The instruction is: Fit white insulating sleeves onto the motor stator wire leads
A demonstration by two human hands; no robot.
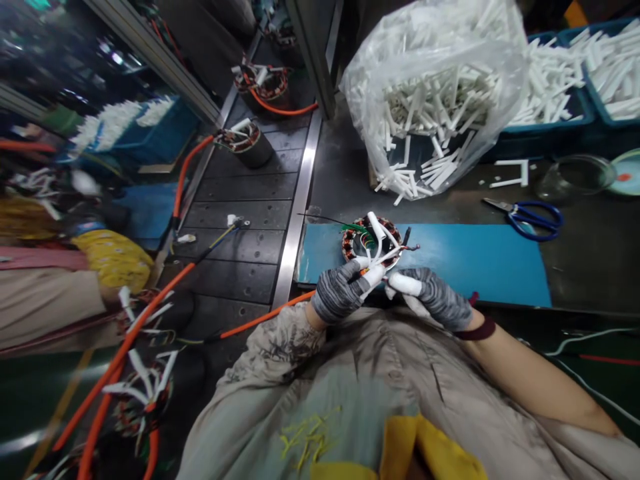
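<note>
A motor stator (349, 250) with copper windings and a green tie lies on a blue mat (475, 260) in front of me. White sleeves (376, 227) and leads stick up from its middle. My left hand (340, 291), in a grey knitted glove with white-wrapped fingertips, pinches white-sleeved wires at the stator's near edge. Close beside it, my right hand (440, 297), gloved alike, has its fingers pressed together; what lies between them is too small to make out. An orange cable (273, 313) runs leftward from near my left hand.
A clear bag (360, 80) of white tube pieces stands behind the mat, with blue bins (550, 130) of more tubes. Blue-handled scissors (535, 219) and a glass jar (575, 177) lie right. Left, a slatted conveyor (235, 227) carries other stators (247, 143); a co-worker's yellow sleeve (113, 259) shows beyond.
</note>
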